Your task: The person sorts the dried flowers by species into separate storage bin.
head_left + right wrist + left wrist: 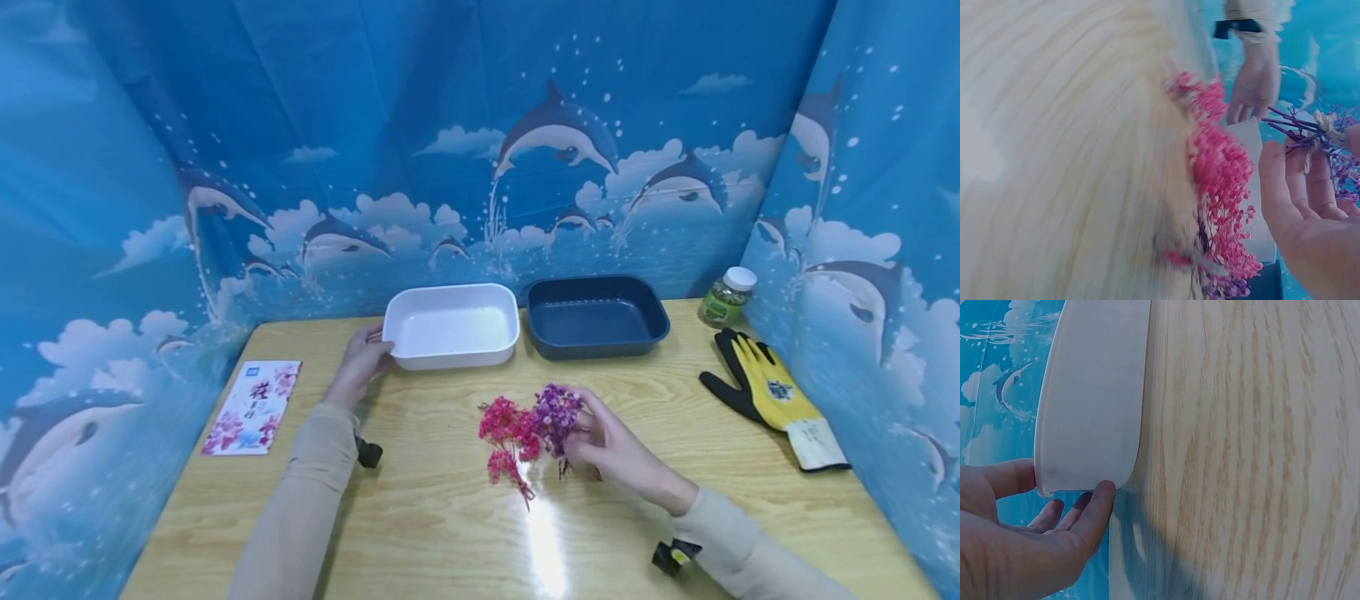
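My left hand [362, 362] holds the left end of a white rectangular dish [453, 362]. In the left wrist view, the hand's fingers [1094, 515] lie against the end wall and by the rim of the white dish [1094, 394]. My right hand [611, 442] pinches a bunch of purple dried flowers [555, 412]; its twine-tied stems [1300, 128] show at the fingertips in the right wrist view. Left of that hand, pink dried flowers [506, 425] lie on the table, overlapping the purple bunch in the head view.
A dark blue dish [596, 346] stands right of the white one. Further right are a lidded jar [726, 300] and a yellow-and-black work glove [780, 400]. A floral-printed packet [252, 408] lies at left. Dolphin-print sheeting [420, 125] surrounds the wooden table [427, 517].
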Available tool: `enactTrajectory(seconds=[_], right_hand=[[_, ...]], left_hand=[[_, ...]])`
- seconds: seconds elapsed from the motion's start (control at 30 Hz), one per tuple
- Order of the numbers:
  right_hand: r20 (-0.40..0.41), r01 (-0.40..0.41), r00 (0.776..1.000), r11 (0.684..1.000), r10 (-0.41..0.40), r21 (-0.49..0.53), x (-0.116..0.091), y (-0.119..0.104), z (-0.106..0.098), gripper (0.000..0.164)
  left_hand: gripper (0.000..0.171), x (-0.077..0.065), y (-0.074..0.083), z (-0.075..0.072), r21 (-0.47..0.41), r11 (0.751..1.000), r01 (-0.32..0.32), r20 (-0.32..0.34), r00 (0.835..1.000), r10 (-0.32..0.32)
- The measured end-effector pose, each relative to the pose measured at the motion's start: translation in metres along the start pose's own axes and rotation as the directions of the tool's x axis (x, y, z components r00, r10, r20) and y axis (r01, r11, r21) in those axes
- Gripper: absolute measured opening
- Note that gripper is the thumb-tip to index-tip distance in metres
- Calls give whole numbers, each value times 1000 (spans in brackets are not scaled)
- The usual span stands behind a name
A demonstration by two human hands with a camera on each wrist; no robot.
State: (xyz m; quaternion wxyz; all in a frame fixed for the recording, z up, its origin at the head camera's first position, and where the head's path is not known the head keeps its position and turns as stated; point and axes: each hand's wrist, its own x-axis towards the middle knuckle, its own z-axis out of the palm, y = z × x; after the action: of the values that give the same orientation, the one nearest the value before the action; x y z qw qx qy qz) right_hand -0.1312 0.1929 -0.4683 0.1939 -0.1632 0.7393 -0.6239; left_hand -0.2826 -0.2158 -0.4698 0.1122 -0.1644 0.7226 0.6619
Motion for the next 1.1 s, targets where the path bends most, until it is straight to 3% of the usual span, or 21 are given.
enactTrajectory(seconds=[0.13,0.27,0.53,0.9,1.1], right_hand=[[29,-65,998,985,61,160,-1,-5,-4,94],[47,-66,997,970,56,232,1,-4,-6,97],[25,11,1000,966,-17,259,7,6,-7,88],[-12,-13,1000,955,17,295,9,9,-6,63],[-45,-38,997,941,57,335,9,8,-6,67]], left_hand=[[63,2,-1,0,-2,1000,4,-4,1000,-4],[63,4,-2,0,-14,1000,0,-4,1000,0],[62,5,-3,0,-22,1000,-2,-6,1000,2],[64,3,-2,-2,-34,999,5,7,1000,-5],[64,3,-2,-2,-26,1000,9,8,1000,-9]])
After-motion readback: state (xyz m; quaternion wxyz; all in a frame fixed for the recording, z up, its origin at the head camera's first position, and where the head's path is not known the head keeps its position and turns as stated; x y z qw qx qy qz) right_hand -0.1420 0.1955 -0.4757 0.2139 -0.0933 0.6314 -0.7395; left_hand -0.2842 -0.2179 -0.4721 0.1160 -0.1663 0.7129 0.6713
